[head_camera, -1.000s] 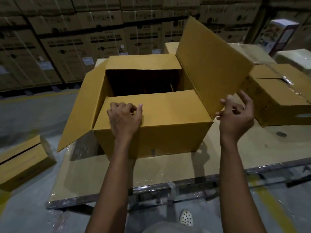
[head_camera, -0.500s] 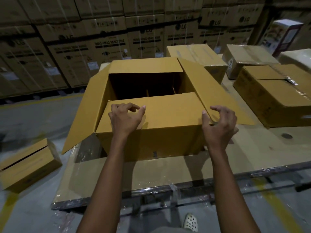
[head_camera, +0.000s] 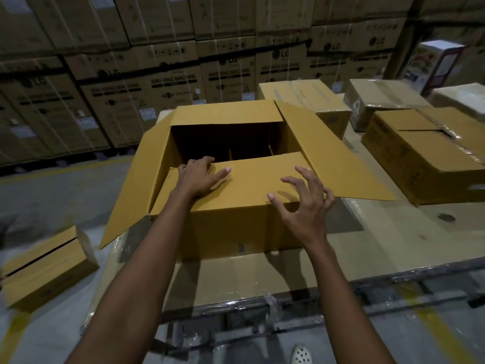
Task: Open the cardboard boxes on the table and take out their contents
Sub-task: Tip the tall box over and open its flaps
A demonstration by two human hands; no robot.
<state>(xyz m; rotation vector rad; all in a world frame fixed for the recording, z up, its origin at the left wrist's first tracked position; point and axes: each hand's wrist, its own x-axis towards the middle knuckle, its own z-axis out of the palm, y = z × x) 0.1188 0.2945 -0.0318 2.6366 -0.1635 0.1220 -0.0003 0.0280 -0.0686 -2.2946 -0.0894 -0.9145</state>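
Note:
A large yellow-brown cardboard box (head_camera: 236, 227) stands on the table (head_camera: 393, 243) right in front of me. Its left, right and far flaps are folded outward. The near flap (head_camera: 252, 179) still lies over the front half of the opening, and the inside is dark, with upright dividers faintly showing. My left hand (head_camera: 200, 177) rests on the near flap, its fingers curling over the flap's far edge. My right hand (head_camera: 304, 206) hovers over the box's near right corner with fingers spread and bent, holding nothing.
Several taped cardboard boxes (head_camera: 430, 158) sit on the table at the right and behind. A small yellow box (head_camera: 44, 269) lies on the floor at left. Stacked washing-machine cartons (head_camera: 173, 82) form a wall behind. My shoe (head_camera: 301, 354) shows below the table edge.
The right flap went from raised to folded flat outward. My right hand let go of it and moved left over the box corner. My left hand slid forward to the near flap's far edge.

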